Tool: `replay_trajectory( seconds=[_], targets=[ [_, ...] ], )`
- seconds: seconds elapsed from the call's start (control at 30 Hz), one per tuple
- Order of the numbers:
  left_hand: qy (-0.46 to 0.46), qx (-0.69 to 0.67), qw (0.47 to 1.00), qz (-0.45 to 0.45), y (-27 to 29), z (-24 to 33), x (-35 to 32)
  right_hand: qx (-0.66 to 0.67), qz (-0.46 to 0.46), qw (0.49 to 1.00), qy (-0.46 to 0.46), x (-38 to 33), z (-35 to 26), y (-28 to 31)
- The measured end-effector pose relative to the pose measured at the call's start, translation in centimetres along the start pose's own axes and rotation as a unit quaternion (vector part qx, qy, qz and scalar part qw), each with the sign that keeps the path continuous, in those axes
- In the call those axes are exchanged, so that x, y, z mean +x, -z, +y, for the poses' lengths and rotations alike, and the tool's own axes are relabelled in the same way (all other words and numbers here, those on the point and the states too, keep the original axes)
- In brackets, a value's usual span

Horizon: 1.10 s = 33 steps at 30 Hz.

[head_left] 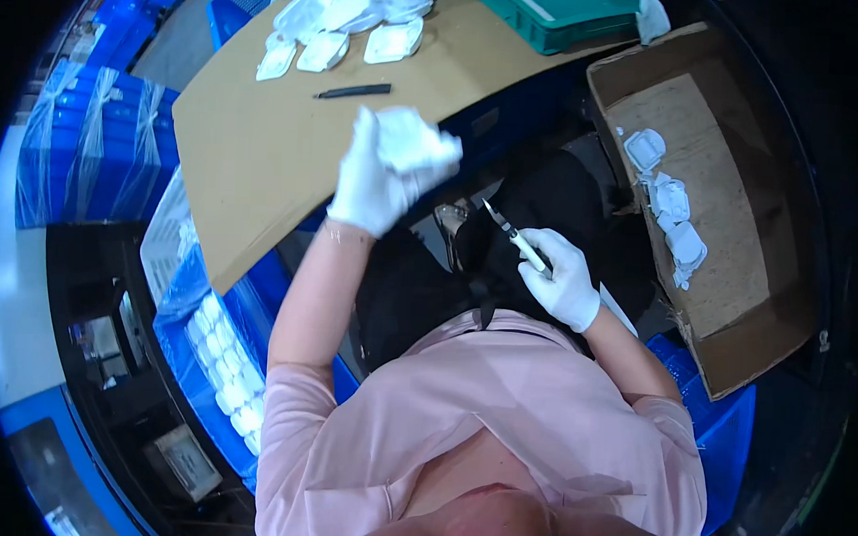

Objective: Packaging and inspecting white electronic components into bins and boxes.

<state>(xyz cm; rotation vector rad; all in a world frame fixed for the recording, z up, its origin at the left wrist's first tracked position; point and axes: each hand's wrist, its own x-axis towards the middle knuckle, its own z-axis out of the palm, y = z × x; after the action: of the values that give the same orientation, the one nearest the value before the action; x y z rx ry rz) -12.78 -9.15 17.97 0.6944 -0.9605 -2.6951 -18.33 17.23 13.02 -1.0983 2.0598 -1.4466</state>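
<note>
a white piece point(410, 140) was by the edge of the brown board point(235, 148), and the left hand point(369, 186) gripped it. the right hand point(559, 277) was closed on a small knife point(516, 237) over the person's dark lap point(554, 197). on the board lay a black stick point(352, 91) and many white lumps point(396, 40). three white bits point(670, 199) sat in a brown box point(721, 165).

Blue crates point(244, 4) and piled white parts point(345, 12) show a factory workshop.

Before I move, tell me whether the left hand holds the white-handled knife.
No, the white-handled knife is held in the right hand, apart from the left hand.
</note>
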Motion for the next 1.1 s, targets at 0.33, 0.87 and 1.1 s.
replay_trajectory(
  seconds=[0.33, 0.87, 1.1],
  targets=[
    [0.064, 0.157, 0.981, -0.091, 1.9, -4.4, 4.9, -0.097, 0.119, 0.988, -0.027, -1.7, 1.6, 4.2],
    [-0.034, 0.35, 0.913, 0.207, 26.7, -18.2, -17.3, -0.301, 0.457, 0.698, -0.462, -5.7, 24.0, 23.2],
    [0.091, 0.174, 0.937, 0.29, 25.1, -18.0, -17.6, -0.149, 0.452, 0.661, -0.58, -14.5, 33.9, 25.8]
  ],
)
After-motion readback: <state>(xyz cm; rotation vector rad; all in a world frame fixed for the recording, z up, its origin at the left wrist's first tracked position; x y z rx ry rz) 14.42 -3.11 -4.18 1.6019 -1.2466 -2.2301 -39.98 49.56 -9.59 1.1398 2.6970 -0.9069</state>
